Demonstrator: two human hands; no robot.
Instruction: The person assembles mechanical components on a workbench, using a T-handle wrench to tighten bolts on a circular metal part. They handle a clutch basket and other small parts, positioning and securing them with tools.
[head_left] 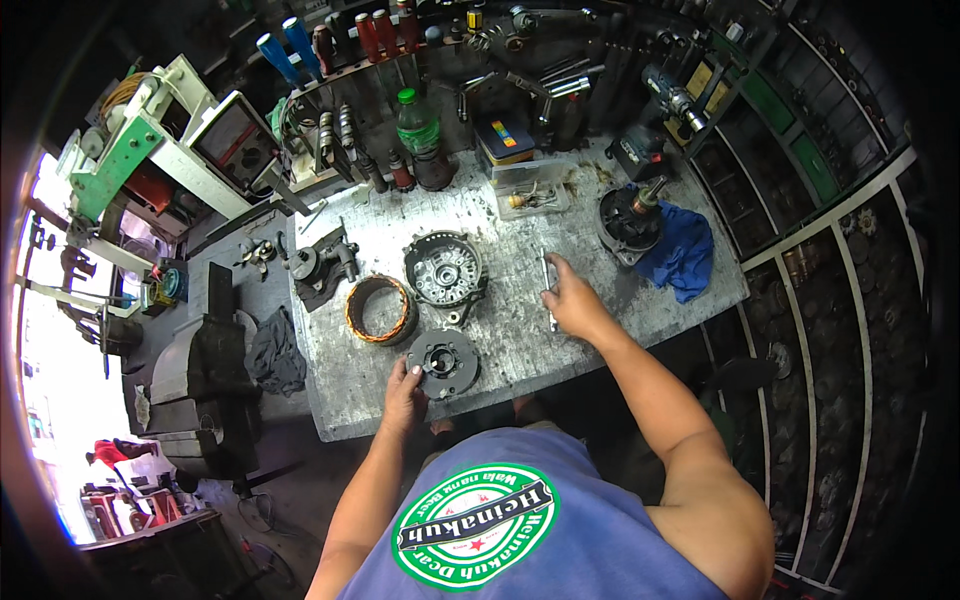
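Note:
At the near edge of the workbench (530,350), my left hand (403,395) grips the rim of a round dark alternator end plate (462,372) with a hole in its centre. The fingers under it are partly hidden. My right hand (575,302) is closed around a slim silver metal rod-like tool (545,265), held over the bench; its exact kind is unclear. Just behind the plate sits an open alternator housing (415,270). To its left lies a copper-wound stator ring (352,310).
A dark machine part (612,222) stands beside a blue cloth (690,255) at the right. Behind are a clear plastic box (545,180), a green-capped bottle (415,125) and a cordless drill (670,95). A vise (200,370) and dark rag (275,355) are left.

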